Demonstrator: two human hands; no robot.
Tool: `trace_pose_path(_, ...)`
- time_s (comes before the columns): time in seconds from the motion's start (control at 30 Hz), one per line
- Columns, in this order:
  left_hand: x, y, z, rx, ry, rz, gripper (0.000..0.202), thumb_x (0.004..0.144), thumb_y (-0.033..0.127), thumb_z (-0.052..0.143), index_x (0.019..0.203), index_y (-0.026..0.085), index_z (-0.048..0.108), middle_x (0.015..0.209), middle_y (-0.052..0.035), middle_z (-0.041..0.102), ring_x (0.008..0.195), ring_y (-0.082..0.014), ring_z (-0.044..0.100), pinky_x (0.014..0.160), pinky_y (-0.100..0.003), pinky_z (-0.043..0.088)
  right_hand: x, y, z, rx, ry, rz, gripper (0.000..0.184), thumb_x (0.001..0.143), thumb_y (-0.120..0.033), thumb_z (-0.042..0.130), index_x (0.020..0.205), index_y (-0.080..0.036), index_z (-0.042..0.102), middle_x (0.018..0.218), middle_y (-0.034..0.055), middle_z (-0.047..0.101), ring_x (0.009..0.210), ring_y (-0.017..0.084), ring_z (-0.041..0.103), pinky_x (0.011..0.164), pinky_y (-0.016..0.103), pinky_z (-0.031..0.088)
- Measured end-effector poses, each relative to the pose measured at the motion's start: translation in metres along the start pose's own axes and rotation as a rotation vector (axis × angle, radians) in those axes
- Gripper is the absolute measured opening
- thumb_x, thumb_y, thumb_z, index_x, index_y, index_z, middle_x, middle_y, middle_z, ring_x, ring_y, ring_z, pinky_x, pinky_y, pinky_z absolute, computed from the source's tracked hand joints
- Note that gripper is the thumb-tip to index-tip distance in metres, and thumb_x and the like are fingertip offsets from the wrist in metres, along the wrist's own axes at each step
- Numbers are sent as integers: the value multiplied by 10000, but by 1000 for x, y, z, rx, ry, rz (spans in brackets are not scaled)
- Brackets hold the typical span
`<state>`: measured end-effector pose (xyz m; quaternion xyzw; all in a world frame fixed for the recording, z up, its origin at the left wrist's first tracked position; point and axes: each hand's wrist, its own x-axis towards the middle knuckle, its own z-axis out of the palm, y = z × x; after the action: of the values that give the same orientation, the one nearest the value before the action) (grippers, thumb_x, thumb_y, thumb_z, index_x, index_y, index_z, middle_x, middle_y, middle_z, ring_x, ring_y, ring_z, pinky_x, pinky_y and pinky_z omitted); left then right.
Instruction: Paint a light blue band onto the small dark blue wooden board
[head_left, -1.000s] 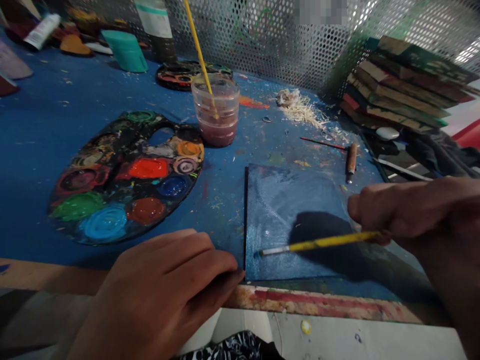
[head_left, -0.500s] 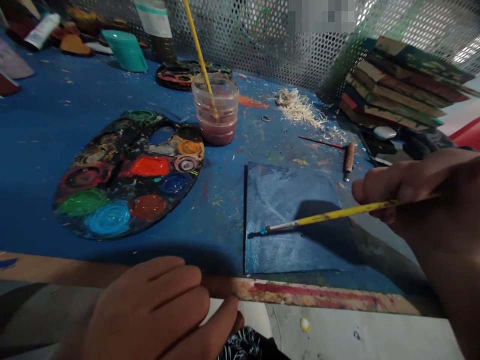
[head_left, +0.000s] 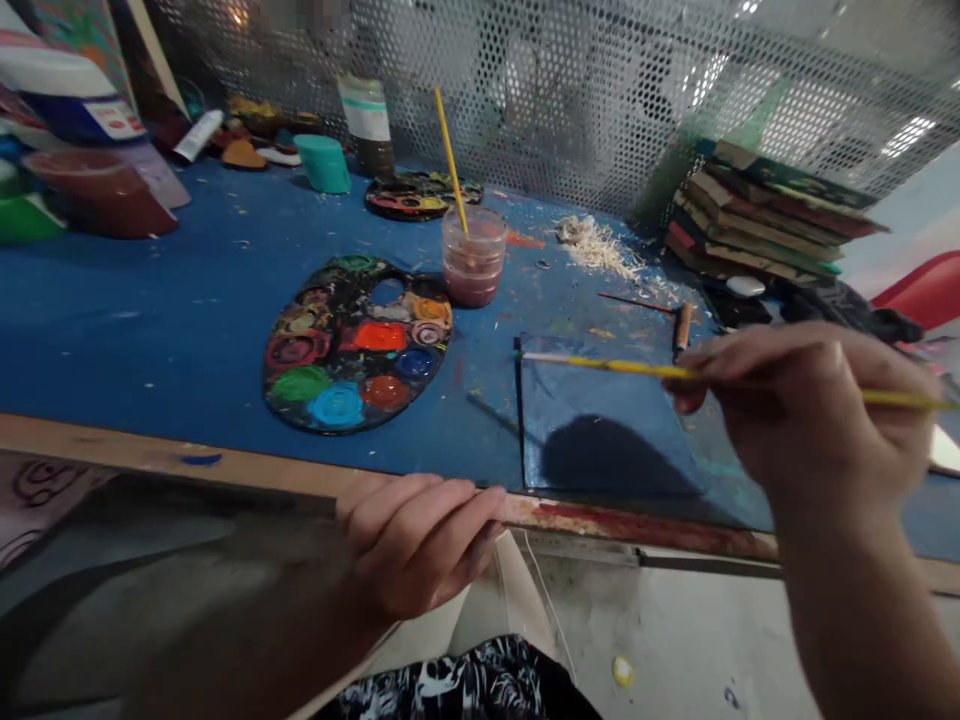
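My right hand (head_left: pixel 810 410) is closed around a yellow-handled paintbrush (head_left: pixel 630 368), which points left. Its bristles, tipped with blue paint, are over the far left corner of a blue-painted square panel (head_left: pixel 615 400); I cannot tell whether they touch it. Shadows of the hand and brush fall across the panel and table. My left hand (head_left: pixel 427 535) rests at the table's front edge, left of the panel, its fingers loosely bent and holding nothing. Left of the panel lies a paint palette (head_left: pixel 337 345) with red, green, blue and brown paints.
Behind the palette stands a clear cup (head_left: pixel 474 265) of murky water with a yellow stick in it. A second palette (head_left: pixel 409 205), a teal container (head_left: pixel 322 163) and a bottle (head_left: pixel 367 125) are farther back. Shavings (head_left: pixel 596 248), a wooden-handled tool (head_left: pixel 682 328) and stacked boards (head_left: pixel 765 220) are at right.
The brush tip has moved from the panel's near left part to its far left corner. My left hand has shifted right, onto the table edge. The camera view has shifted and widened.
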<state>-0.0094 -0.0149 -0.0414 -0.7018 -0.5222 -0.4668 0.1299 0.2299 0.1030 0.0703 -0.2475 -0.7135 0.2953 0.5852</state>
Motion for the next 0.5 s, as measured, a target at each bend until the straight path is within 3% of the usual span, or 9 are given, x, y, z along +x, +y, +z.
trace_pose_path(0.17, 4, 6, 12, 173, 74, 234, 295, 846, 346, 630, 1111, 218, 654, 988, -35, 743, 912, -201, 669, 796, -359, 437, -45, -48, 79, -177, 64, -30, 184, 921, -282, 560, 820, -237, 707, 693, 15, 691, 645, 173, 676, 557, 318, 548)
trace_pose_path(0.27, -1, 8, 10, 161, 82, 246, 217, 881, 281, 567, 1078, 230, 642, 969, -20, 749, 899, -192, 672, 781, -364, 443, -51, -50, 115, -177, 111, -58, 216, 937, -279, 531, 778, -239, 672, 697, 3, 671, 640, 148, 659, 572, 295, 539)
trace_pose_path(0.33, -7, 5, -1, 130, 69, 250, 189, 876, 264, 543, 1041, 240, 633, 900, -16, 742, 887, -199, 672, 787, -373, 483, -50, -44, 128, -164, 118, -50, 220, 936, -278, 535, 757, -238, 656, 701, -8, 663, 602, 121, 631, 560, 272, 521)
trace_pose_path(0.43, -10, -6, -33, 92, 57, 168, 214, 816, 205, 581, 1015, 262, 632, 896, -25, 706, 898, -205, 663, 834, -385, 538, -47, -37, 135, -142, 110, -47, 199, 924, -262, 555, 753, -231, 652, 692, -26, 652, 543, 84, 581, 514, 238, 480)
trace_pose_path(0.5, -2, -15, -56, 80, 224, -90, 302, 775, 153, 634, 1038, 298, 660, 990, -11, 665, 985, -193, 628, 950, -371, 508, -47, -33, 135, -129, 122, -34, 196, 924, -247, 547, 764, -225, 657, 700, -29, 655, 551, 79, 588, 520, 230, 479)
